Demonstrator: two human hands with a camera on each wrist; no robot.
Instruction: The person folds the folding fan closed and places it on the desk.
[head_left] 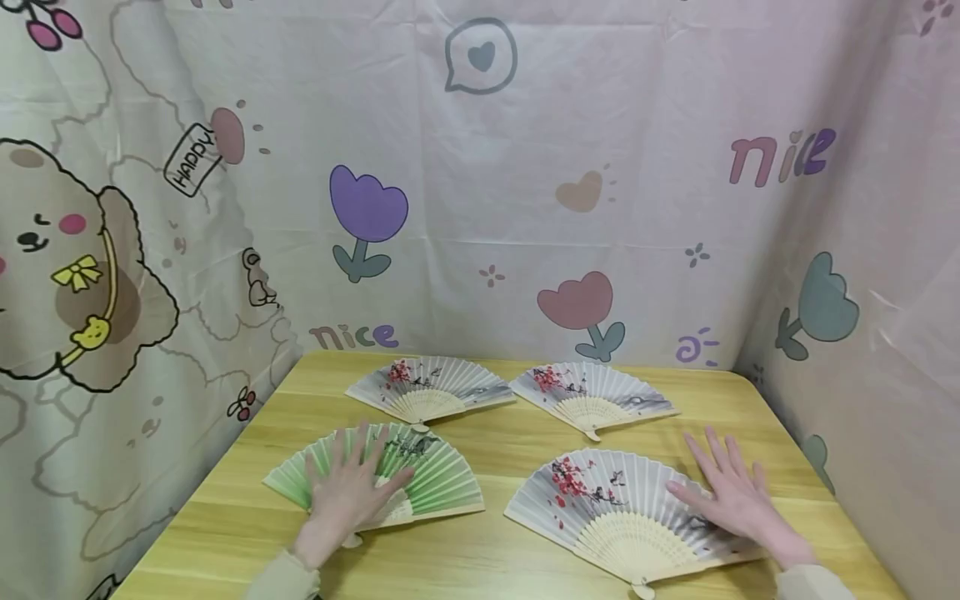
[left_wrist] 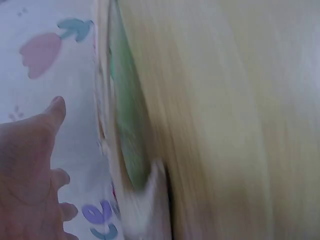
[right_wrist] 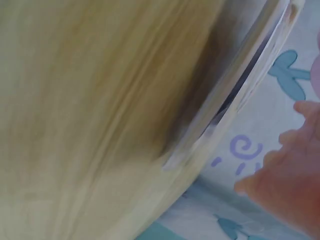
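An opened green folding fan (head_left: 450,475) lies at the front left of the table, and my left hand (head_left: 348,496) is over its left half with fingers spread. In the left wrist view that hand (left_wrist: 27,170) appears raised off the fan. At the front right lies an opened white-and-grey folding fan (head_left: 600,517) with red blossoms and pale ribs. My right hand (head_left: 738,500) is above its right end, fingers straight and apart. The right wrist view shows the hand (right_wrist: 290,165) against the cloth, holding nothing.
Two more opened blossom-patterned fans, a back left fan (head_left: 427,392) and a back right fan (head_left: 592,400), lie along the far side of the wooden table (head_left: 442,575). A printed cloth (head_left: 480,167) hangs behind the table and at both sides.
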